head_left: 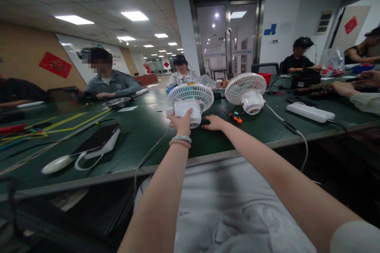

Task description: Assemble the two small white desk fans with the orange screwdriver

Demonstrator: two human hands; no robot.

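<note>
A white electric fan rests on the green table, its round grille facing away from me. My left hand is closed around the motor housing at the back of it. Just right of that housing, my right hand is low at the tabletop, fingers closed at a small dark thing whose kind I cannot make out. A second white fan stands to the right, with a grey cable running off the table's edge. Between my right hand and this fan lies an orange-and-black handled tool, probably a screwdriver.
On the left, a phone leans on a white stand, beside several coloured wires and a metal bowl. A white power strip lies on the right. Several people sit around the table; a co-worker's hand is at far right.
</note>
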